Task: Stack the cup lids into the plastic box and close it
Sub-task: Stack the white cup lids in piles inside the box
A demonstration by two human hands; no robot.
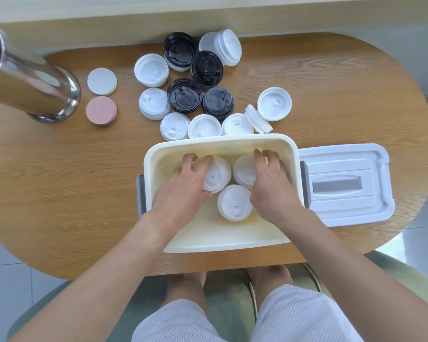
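Note:
An open cream plastic box point(156, 154) stands at the table's near middle. Three stacks of white cup lids are inside. My left hand point(185, 186) is shut on the back-left stack point(218, 175). My right hand point(269, 186) grips the back-right stack point(244, 170). A third white stack point(234, 202) stands free between my wrists. The box's white lid point(344, 183) lies flat to the right of the box. Beyond the box lie several loose white lids point(204, 127) and black lids point(184, 95).
A tall shiny metal cylinder point(35, 87) stands at the far left. A white round coaster point(101, 81) and a pink one point(101, 110) lie beside it. Grey latches point(140, 193) flank the box. The oval wooden table's edge point(59, 262) curves near my knees.

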